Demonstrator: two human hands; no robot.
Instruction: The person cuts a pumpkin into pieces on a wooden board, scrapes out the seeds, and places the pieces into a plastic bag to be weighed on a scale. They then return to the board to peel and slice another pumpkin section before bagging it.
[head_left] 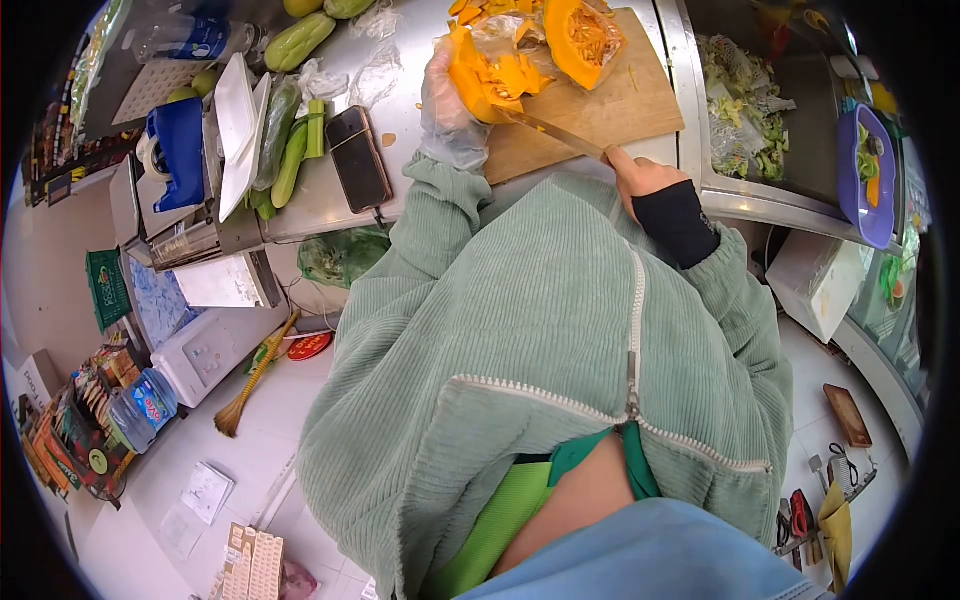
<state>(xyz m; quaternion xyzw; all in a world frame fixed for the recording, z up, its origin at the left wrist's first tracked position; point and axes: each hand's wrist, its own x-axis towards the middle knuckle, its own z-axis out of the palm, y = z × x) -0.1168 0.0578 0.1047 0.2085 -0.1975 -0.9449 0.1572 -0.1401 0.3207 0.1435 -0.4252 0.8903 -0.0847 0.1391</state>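
My left hand [442, 100], in a clear plastic glove, is closed around the left side of an orange pumpkin piece [478, 82]. My right hand [645, 178], with a black band at the wrist, grips the handle of a kitchen knife [565, 136]. The blade points left, and its tip end meets the lower edge of that piece. Both are over a wooden cutting board [625, 110]. A larger pumpkin chunk [582, 45] with seeds and stringy pulp faces up at the board's far side. Cut orange pieces [490, 10] lie beyond my left hand.
Left on the metal counter are a phone [360, 160], green vegetables [290, 165], white foam trays [243, 130], a blue tape dispenser [177, 155] and crumpled plastic [375, 72]. To the right, a sink [735, 190] holds vegetable scraps, with a purple basket [877, 215] at its edge.
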